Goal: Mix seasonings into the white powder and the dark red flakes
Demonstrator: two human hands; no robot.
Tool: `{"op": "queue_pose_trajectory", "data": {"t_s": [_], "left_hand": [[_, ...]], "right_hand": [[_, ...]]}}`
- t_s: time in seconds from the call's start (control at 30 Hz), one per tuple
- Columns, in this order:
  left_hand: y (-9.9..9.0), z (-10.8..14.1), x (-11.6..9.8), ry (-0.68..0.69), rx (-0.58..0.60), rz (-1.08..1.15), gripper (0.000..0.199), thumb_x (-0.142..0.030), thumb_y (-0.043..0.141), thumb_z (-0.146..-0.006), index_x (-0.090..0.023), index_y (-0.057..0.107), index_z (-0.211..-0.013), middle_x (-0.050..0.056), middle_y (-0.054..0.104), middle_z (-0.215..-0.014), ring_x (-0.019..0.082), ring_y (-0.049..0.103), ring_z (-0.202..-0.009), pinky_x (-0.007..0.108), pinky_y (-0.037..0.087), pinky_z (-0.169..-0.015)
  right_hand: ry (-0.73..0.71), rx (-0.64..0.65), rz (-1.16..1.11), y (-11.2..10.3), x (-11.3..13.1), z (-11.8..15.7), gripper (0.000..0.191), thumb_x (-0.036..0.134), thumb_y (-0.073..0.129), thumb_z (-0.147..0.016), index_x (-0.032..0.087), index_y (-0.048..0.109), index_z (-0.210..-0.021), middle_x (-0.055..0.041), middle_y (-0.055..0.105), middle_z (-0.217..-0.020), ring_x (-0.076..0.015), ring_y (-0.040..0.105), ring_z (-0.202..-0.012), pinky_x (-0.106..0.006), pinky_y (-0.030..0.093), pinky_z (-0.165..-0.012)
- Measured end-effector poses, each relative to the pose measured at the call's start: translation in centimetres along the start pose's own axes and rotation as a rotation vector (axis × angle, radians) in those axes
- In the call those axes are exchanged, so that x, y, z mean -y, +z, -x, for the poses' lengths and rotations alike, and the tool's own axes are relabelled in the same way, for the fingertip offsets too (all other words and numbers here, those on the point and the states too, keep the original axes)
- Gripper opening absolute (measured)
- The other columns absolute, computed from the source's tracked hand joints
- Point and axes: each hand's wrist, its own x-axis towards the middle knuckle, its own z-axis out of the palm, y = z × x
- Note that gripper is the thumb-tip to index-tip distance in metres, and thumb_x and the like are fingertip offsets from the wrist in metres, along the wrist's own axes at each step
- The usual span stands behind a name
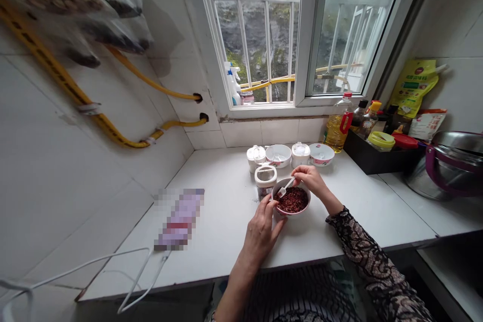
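Note:
My left hand (262, 226) curls around the left side of a bowl (310, 196), its fingers at the rim and thumb low against the wall. Dark red crushed flakes (295, 202) fill much of the bowl. Pinched in my right hand (311, 181) is a small white spoon (284, 190), tilted with its tip at the flakes near the bowl's left side. Just behind my left fingers stands a clear jar (265, 176) with a white rim, partly hidden by the bowl. Farther back are two white-lidded containers (256, 159) and two flowered bowls (278, 155).
An oil bottle (337, 128) stands beside a black box (364, 153) of condiments by the window. A steel pot (433, 173) sits at the right. Purple blurred packaging (183, 216) lies left on the white counter (219, 231). Yellow hoses (109, 128) run along the wall.

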Motion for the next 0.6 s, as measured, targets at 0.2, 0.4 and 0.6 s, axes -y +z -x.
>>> {"op": "queue_pose_trajectory", "data": {"t_s": [0.2,0.4,0.6], "left_hand": [[0.04,0.03,0.06,-0.006,0.013,0.006,0.041,-0.02,0.06,-0.087,-0.024,0.043,-0.124,0.014,0.052,-0.136,0.027,0.06,-0.121,0.039,0.059,-0.087],[0.08,0.02,0.07,-0.002,0.013,-0.005,0.042,-0.02,0.061,-0.087,-0.024,0.043,-0.124,0.014,0.052,-0.136,0.028,0.061,-0.119,0.039,0.059,-0.086],[0.02,-0.11,-0.14,0.009,-0.001,-0.019,0.044,-0.018,0.063,-0.085,-0.023,0.043,-0.124,0.015,0.053,-0.134,0.028,0.06,-0.119,0.038,0.06,-0.086]], "right_hand": [[0.033,-0.015,-0.09,-0.48,0.17,-0.2,0.009,0.022,0.059,-0.061,0.016,0.066,-0.064,0.0006,0.065,-0.047,-0.0133,0.057,-0.045,-0.025,0.049,-0.053],[0.035,-0.042,-0.086,-0.6,0.14,-0.18,0.009,0.022,0.058,-0.059,0.017,0.065,-0.063,0.0006,0.063,-0.046,-0.0134,0.056,-0.045,-0.026,0.048,-0.054],[0.014,-0.05,-0.156,-0.49,0.64,-0.61,0.013,0.028,0.062,-0.061,0.017,0.065,-0.068,-0.0003,0.065,-0.05,-0.0155,0.06,-0.05,-0.03,0.051,-0.063]]}}
